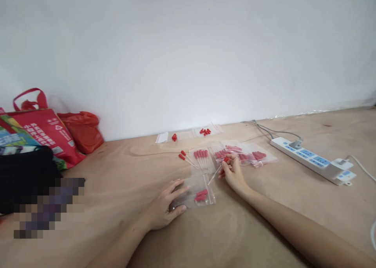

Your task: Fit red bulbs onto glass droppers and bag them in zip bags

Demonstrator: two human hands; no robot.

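Observation:
My right hand point(234, 173) pinches a dropper point(225, 159) by its red rubber bulb. The dropper's thin clear tube slants down to the left, its tip close to the mouth of a clear zip bag point(190, 199). Inside that bag lie a few red bulbs point(201, 195). My left hand point(170, 201) rests on the bag's left end, fingers spread and thumb apart. Just beyond, another clear bag holds several red-bulbed droppers point(201, 154) side by side. Two loose droppers point(182, 155) lie to the left of it.
Filled bags of red-bulbed droppers point(258, 155) overlap beyond my right hand. Small red bulbs point(205, 131) lie on flat bags by the wall. A white power strip point(308, 158) with plugs and cables is at right. Red shopping bags point(55, 138) and black cloth point(29, 178) stand at left.

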